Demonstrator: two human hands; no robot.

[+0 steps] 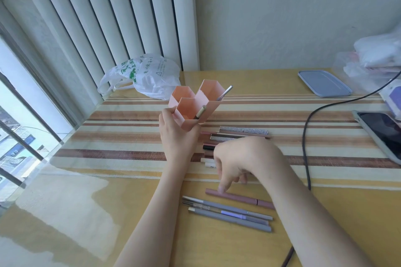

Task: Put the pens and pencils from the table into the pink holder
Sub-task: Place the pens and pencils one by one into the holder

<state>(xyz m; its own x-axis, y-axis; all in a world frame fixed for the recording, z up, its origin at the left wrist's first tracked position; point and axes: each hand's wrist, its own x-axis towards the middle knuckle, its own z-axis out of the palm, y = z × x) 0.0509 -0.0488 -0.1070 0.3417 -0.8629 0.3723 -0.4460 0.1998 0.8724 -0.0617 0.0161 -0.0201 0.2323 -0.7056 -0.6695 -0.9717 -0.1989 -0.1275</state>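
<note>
The pink holder [191, 104], made of hexagonal cells, stands tilted on the striped mat, and my left hand [176, 134] grips its near side. Two pens stick out of it: a gold-tipped one [200, 112] and a silver one [225, 92]. My right hand [240, 160] hovers over the row of pens, its fingers pointing down, one fingertip touching the left end of a dusty pink pen [240, 198]. Three grey pens [227, 213] lie just in front of that one. Several more pens [236, 134] lie behind my right hand, partly hidden by it.
A white plastic bag [149, 76] sits behind the holder. A blue-grey lid [323, 83] lies at the back right, a phone [382, 132] at the right edge, and a black cable [306, 141] runs down the table. Bagged items [375, 58] are piled far right.
</note>
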